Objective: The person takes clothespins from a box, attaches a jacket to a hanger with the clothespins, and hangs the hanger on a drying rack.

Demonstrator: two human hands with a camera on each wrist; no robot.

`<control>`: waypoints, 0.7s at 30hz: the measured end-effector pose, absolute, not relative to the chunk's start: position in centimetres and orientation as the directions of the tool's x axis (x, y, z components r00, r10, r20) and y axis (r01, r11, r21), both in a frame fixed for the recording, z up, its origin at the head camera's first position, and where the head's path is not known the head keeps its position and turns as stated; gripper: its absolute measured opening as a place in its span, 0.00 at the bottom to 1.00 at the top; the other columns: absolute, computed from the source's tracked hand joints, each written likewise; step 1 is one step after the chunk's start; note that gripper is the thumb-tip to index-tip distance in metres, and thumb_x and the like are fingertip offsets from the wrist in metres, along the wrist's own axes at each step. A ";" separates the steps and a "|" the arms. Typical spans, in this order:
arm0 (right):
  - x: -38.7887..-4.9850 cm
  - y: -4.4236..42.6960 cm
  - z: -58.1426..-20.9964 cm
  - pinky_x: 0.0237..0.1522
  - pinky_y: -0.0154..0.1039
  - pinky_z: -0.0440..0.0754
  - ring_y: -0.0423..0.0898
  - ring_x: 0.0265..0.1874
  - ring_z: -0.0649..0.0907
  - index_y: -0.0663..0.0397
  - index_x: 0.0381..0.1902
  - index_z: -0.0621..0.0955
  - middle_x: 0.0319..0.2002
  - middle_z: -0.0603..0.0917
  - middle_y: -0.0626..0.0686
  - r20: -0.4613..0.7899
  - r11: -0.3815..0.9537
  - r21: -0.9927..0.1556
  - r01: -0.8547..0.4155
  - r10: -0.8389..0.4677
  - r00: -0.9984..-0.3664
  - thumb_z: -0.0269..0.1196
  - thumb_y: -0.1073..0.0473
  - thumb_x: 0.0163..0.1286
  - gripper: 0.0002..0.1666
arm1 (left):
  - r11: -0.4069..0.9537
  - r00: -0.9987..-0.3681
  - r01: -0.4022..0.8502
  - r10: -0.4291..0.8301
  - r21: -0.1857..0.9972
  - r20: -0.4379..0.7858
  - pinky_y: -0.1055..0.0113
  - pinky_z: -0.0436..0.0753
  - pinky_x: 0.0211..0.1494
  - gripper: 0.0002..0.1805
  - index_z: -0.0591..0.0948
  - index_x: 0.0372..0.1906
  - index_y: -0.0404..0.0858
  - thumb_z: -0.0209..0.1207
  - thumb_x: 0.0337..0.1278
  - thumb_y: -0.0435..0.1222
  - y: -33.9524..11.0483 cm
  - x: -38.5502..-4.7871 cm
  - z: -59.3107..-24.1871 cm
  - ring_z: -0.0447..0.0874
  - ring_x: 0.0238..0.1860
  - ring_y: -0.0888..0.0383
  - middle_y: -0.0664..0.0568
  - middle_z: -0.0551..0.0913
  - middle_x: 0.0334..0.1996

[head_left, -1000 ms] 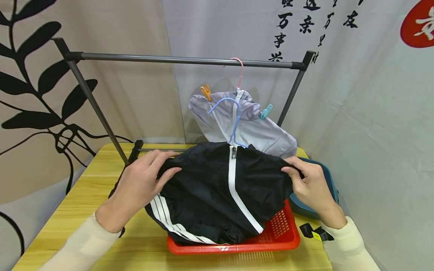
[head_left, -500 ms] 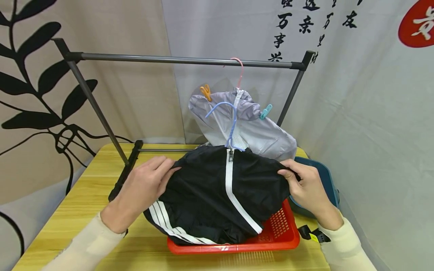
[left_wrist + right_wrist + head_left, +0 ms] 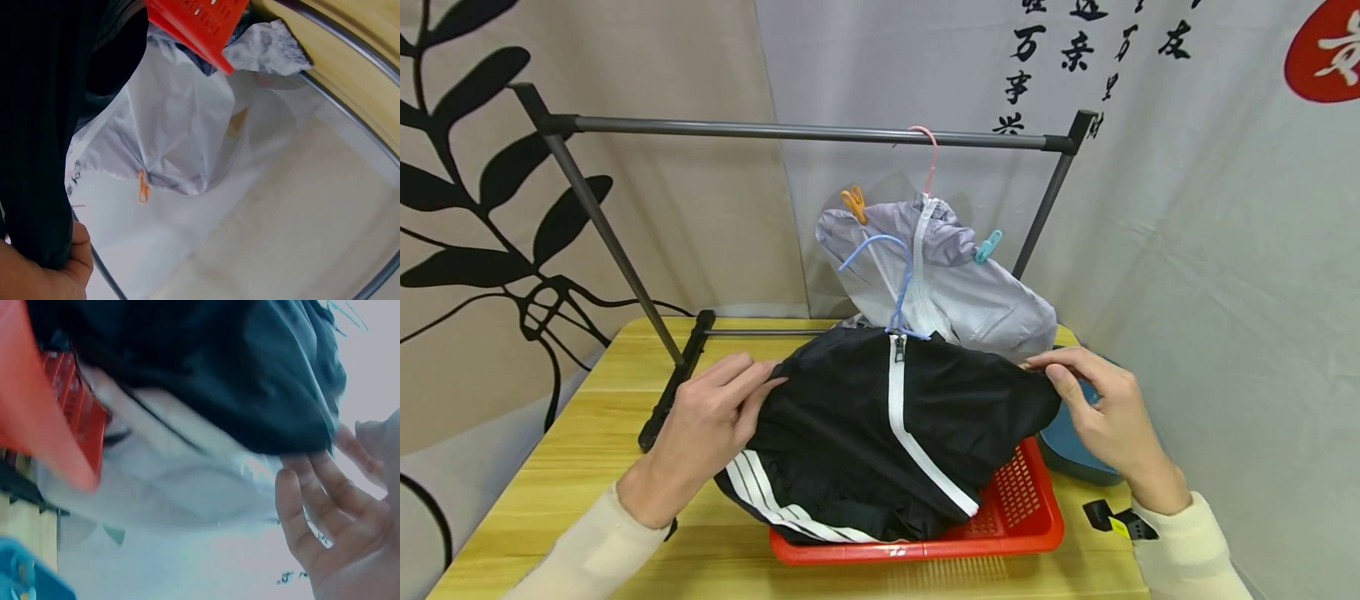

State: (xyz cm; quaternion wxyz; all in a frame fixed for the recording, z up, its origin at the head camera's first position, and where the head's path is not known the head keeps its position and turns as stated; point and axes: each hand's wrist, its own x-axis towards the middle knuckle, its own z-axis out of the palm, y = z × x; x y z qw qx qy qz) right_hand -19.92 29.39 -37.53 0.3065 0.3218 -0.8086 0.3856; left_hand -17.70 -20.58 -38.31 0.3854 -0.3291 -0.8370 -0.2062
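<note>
Head view, black jacket: spread over the red basket (image 3: 985, 548) on the table (image 3: 580, 467); white zip strip down the front, white stripes at 8 o'clock.
Head view, left hand (image 3: 707, 417): pinching the black jacket (image 3: 842, 425) at its 10 o'clock.
Head view, right hand (image 3: 1105, 408): at the jacket's 2 o'clock, thumb and fingers by the cloth edge.
Head view, blue hanger (image 3: 904, 287): hook standing out of the collar at 12 o'clock.
Head view, grey jacket (image 3: 985, 300): at 1 o'clock, behind, below a pink hanger (image 3: 934, 154) hooked on the rack (image 3: 760, 130); orange clip (image 3: 854, 204) and teal clip (image 3: 988, 247) attached.
Head view, blue bin (image 3: 1086, 472): at 3 o'clock, beside the basket.
Left wrist view, left hand: at 8 o'clock, fingers curled round black cloth; basket at 12.
Right wrist view, right hand: at 4 o'clock, fingers extended, touching the cloth edge without clasping it; basket at 10, bin at 8; blurred.
</note>
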 end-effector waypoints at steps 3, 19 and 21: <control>-19.9 30.5 -37.6 0.57 0.20 0.84 0.29 0.47 0.90 0.56 0.55 0.94 0.48 0.96 0.50 0.733 0.521 -0.458 -0.720 -0.236 -0.637 0.67 0.78 0.80 0.18 | 0.701 -0.486 0.706 0.383 0.095 0.785 0.67 0.77 0.33 0.27 0.94 0.55 0.33 0.49 0.99 0.46 -20.9 -17.5 -38.6 0.75 0.31 0.59 0.50 0.82 0.32; -23.3 36.5 -39.7 0.42 0.29 0.82 0.41 0.42 0.91 0.52 0.62 0.92 0.49 0.97 0.57 0.399 0.822 -0.460 -0.336 -0.146 -0.905 0.65 0.58 0.92 0.12 | 0.684 -0.478 0.719 0.364 0.119 0.799 0.66 0.80 0.36 0.23 0.93 0.51 0.34 0.53 0.98 0.44 -21.1 -17.2 -39.4 0.79 0.32 0.58 0.49 0.84 0.34; -24.3 37.1 -40.2 0.44 0.38 0.85 0.51 0.46 0.91 0.53 0.65 0.90 0.54 0.96 0.59 0.281 0.842 -0.449 -0.298 -0.184 -0.942 0.63 0.55 0.93 0.14 | 0.685 -0.486 0.718 0.367 0.123 0.793 0.67 0.80 0.36 0.24 0.94 0.51 0.34 0.53 0.98 0.44 -21.1 -17.2 -39.5 0.79 0.33 0.58 0.49 0.84 0.34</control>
